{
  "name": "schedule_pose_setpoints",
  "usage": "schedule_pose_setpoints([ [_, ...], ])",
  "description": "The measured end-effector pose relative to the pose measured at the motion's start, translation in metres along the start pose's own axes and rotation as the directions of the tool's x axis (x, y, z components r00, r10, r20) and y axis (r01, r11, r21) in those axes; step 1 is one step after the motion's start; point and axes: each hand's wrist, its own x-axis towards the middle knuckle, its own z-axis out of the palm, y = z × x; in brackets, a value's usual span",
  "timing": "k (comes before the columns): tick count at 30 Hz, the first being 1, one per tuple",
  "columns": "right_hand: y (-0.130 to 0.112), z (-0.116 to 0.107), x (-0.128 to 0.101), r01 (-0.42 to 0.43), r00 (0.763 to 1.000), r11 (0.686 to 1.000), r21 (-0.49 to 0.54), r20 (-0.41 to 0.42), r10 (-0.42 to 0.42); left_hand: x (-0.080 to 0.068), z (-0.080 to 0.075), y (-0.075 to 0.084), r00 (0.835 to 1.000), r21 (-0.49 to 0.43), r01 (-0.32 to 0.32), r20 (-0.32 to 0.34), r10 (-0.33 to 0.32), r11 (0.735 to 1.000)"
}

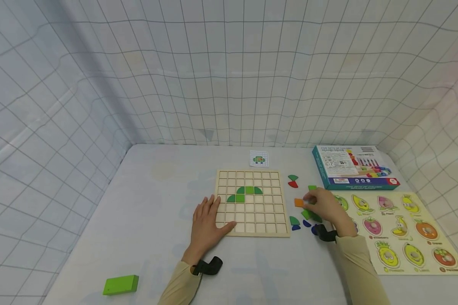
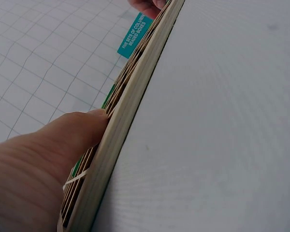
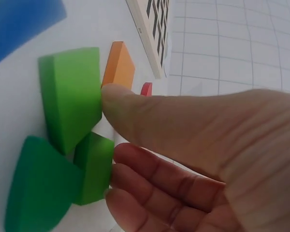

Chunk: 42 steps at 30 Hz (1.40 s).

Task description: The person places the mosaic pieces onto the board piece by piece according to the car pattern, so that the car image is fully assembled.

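Observation:
My left hand lies spread on the left edge of the wooden grid board, thumb on its lower part. Several green pieces sit in the grid, among them a light green square and dark green quarter-circles. Right of the board, my right hand is over loose pieces, thumb and fingers apart. Its thumb tip is close to an orange square and a light green square; the other fingertips are right at another light green piece. A dark green piece lies beside them.
A pattern card lies behind the board. Red and blue pieces lie to its right. Farther right are a printed box and a fruit puzzle board. A green block lies front left.

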Motion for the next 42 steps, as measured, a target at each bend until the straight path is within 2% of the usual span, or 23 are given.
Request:
schedule_pose_setpoints([
  [9, -0.004, 0.007, 0.007, 0.069, 0.997, 0.997, -0.046, -0.021, -0.07, 0.0, -0.002, 0.0, 1.0, -0.012, 0.002, 0.001, -0.002, 1.0],
  [18, -0.005, 0.011, 0.014, 0.086, 0.996, 0.994, -0.06, -0.007, -0.087, -0.001, -0.003, 0.002, 1.0, -0.016, 0.004, -0.001, -0.004, 1.0],
  [27, -0.009, 0.016, 0.014, 0.062, 0.998, 0.998, -0.022, -0.016, -0.063, 0.0, -0.002, 0.001, 1.0, -0.017, 0.006, 0.004, -0.006, 1.0],
  [33, -0.011, 0.021, 0.013, 0.109, 0.993, 0.994, 0.001, -0.048, -0.109, -0.001, -0.002, 0.002, 1.0, -0.017, 0.011, 0.006, -0.011, 1.0],
  [37, -0.017, 0.027, 0.014, 0.171, 0.98, 0.985, 0.013, -0.106, -0.168, -0.001, -0.003, 0.002, 1.0, -0.012, 0.008, 0.004, -0.008, 1.0],
  [42, -0.034, 0.034, 0.019, 0.279, 0.942, 0.96, 0.023, -0.199, -0.269, -0.001, -0.003, 0.002, 1.0, -0.016, 0.004, 0.003, -0.004, 1.0],
])
